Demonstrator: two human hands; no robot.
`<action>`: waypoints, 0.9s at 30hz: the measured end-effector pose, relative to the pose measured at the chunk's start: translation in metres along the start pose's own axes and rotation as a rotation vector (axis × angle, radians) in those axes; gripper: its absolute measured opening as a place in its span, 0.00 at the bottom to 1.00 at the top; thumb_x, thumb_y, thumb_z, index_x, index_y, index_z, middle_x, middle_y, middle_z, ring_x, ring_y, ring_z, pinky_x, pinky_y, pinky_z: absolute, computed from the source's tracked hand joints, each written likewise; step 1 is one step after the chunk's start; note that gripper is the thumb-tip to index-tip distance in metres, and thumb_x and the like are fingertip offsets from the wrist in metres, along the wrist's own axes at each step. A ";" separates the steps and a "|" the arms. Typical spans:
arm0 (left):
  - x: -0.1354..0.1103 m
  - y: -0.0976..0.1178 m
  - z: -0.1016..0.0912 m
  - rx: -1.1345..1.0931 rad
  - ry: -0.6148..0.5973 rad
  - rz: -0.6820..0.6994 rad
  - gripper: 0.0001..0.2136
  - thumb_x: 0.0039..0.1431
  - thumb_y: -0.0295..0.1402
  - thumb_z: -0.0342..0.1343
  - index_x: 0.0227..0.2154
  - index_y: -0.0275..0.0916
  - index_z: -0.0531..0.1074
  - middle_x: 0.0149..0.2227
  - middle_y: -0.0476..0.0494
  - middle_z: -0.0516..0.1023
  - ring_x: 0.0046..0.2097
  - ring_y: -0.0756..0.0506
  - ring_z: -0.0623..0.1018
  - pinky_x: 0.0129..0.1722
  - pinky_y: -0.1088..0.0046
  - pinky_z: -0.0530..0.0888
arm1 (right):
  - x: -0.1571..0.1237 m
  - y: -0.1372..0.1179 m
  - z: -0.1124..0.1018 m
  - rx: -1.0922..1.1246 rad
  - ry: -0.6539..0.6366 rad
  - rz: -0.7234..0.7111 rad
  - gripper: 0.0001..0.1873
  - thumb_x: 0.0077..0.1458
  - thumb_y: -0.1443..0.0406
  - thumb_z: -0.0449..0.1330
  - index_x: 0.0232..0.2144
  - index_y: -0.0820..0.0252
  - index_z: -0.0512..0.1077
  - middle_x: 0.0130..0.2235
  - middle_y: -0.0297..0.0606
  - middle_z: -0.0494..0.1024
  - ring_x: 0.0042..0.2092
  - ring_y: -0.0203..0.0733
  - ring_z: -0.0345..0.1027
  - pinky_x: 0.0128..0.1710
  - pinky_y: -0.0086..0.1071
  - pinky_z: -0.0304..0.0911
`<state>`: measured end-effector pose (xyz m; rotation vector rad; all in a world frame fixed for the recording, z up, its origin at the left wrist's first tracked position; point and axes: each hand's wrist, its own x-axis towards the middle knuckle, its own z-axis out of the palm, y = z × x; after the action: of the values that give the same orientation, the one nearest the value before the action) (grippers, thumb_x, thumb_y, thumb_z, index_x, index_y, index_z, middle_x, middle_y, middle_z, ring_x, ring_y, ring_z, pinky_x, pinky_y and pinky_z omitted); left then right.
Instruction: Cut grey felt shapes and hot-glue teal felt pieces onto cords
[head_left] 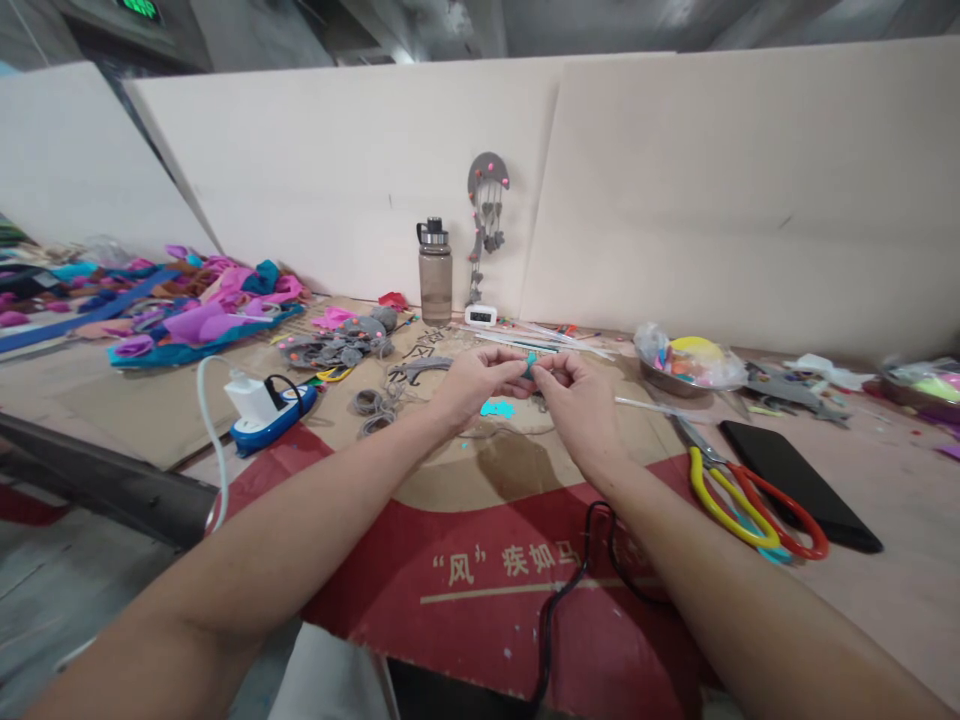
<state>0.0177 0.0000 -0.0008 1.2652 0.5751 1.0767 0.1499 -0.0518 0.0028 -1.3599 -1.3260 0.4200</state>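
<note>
Between my two hands, over the cardboard, is a small teal piece that looks like felt (531,364). My left hand (484,380) pinches it from the left with thumb and fingers. From the other side, my right hand (574,400) grips it with thumb and forefinger. Its exact shape is partly hidden by the fingertips. Just below the hands, several bright turquoise cut pieces (497,409) lie on the cardboard sheet (450,480). Grey cord (371,405) lies in loops left of my left hand.
Scissors (739,495) with yellow and red handles lie at right beside a black phone (799,480). A blue power strip (274,425) is at left. Behind stand a water bottle (436,275) and a small white clock (481,316). A black cable (551,610) crosses the front edge.
</note>
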 end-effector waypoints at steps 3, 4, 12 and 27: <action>0.001 -0.001 0.001 0.030 0.015 0.022 0.05 0.50 0.27 0.62 0.30 0.30 0.73 0.25 0.47 0.77 0.25 0.53 0.76 0.31 0.74 0.75 | 0.000 0.002 0.001 0.001 -0.010 -0.019 0.09 0.50 0.61 0.58 0.29 0.61 0.73 0.21 0.29 0.65 0.24 0.34 0.53 0.25 0.30 0.49; 0.001 -0.001 0.000 0.032 0.018 0.029 0.04 0.51 0.27 0.61 0.30 0.30 0.73 0.25 0.47 0.77 0.25 0.53 0.76 0.31 0.74 0.75 | 0.000 0.002 0.001 0.002 -0.012 -0.023 0.09 0.51 0.61 0.58 0.29 0.61 0.72 0.21 0.30 0.66 0.24 0.34 0.54 0.25 0.30 0.49; 0.003 -0.004 -0.003 0.090 0.036 0.037 0.04 0.52 0.27 0.61 0.28 0.31 0.74 0.24 0.47 0.76 0.25 0.54 0.75 0.29 0.76 0.75 | 0.000 0.003 0.002 0.001 -0.028 -0.041 0.09 0.51 0.61 0.58 0.28 0.61 0.72 0.22 0.31 0.69 0.24 0.34 0.55 0.26 0.30 0.50; 0.002 -0.001 -0.003 0.308 0.065 0.092 0.01 0.52 0.25 0.57 0.27 0.32 0.73 0.22 0.48 0.76 0.24 0.53 0.75 0.28 0.77 0.75 | -0.001 0.002 -0.002 -0.201 -0.009 -0.123 0.08 0.54 0.61 0.57 0.29 0.60 0.72 0.21 0.28 0.63 0.24 0.34 0.53 0.27 0.32 0.48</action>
<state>0.0163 0.0030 -0.0017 1.5405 0.7597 1.1383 0.1519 -0.0531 0.0013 -1.4327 -1.4822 0.2136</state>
